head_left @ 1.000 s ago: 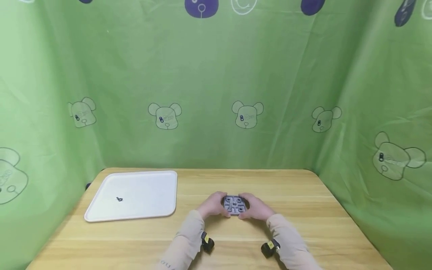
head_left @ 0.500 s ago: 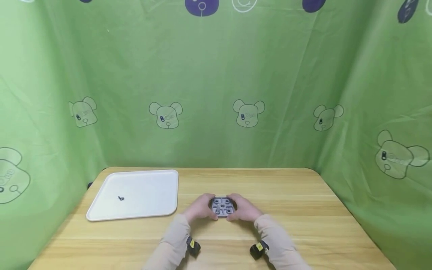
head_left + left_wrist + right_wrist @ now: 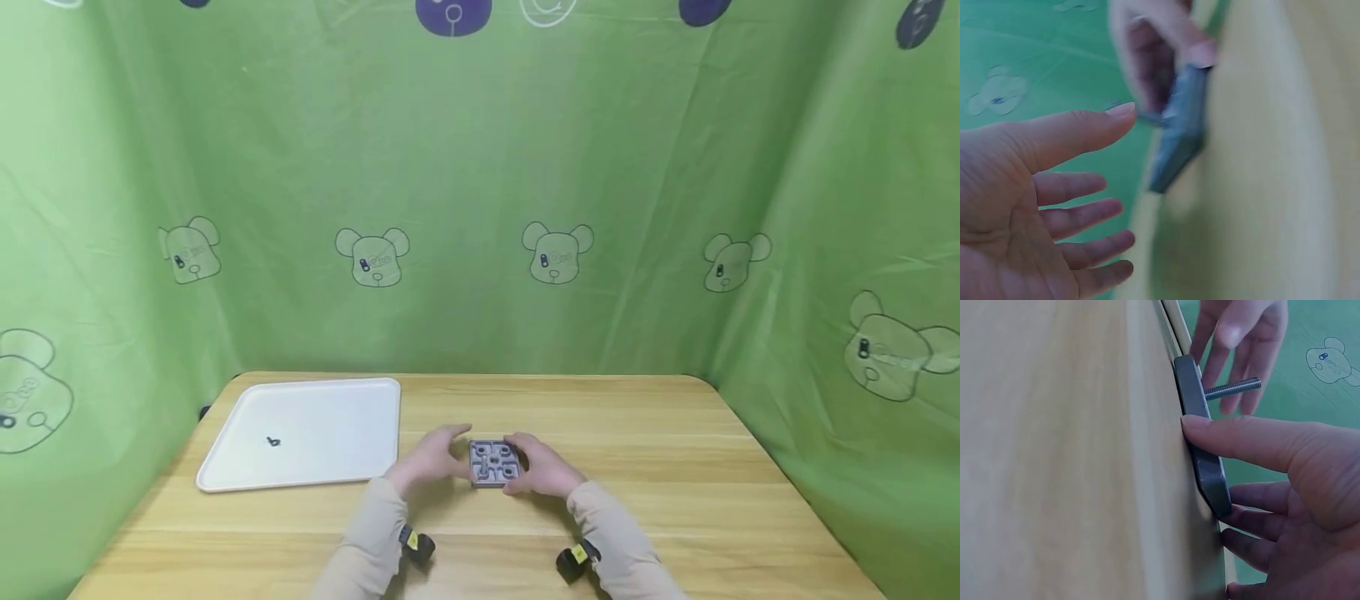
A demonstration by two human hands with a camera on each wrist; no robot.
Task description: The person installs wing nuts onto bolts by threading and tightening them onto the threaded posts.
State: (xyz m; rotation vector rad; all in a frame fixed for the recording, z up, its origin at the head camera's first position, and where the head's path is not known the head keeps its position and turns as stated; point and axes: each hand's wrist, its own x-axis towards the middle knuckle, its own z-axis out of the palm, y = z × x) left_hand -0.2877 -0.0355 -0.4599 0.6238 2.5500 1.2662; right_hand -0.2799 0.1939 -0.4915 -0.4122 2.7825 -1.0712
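Observation:
A square grey metal plate (image 3: pixel 493 462) with recessed round holes lies on the wooden table, in front of the person. A threaded bolt (image 3: pixel 1234 388) stands up from its face in the right wrist view. My right hand (image 3: pixel 547 468) grips the plate at its right side, thumb on the near edge and fingers at the far one. My left hand (image 3: pixel 431 458) is just left of the plate with thumb and fingers spread and holding nothing; a gap shows between its fingers (image 3: pixel 1088 219) and the plate in the left wrist view.
On the left of the table (image 3: pixel 675 467) lies a white tray (image 3: pixel 337 433) with a small dark piece (image 3: pixel 273 442) on it, like a screw. A green printed curtain (image 3: pixel 450 325) closes off the back and sides.
Both hands moved the plate leftward between the first two frames. Since then the left hand has let go and drawn back to the left, while the right hand stays on the plate.

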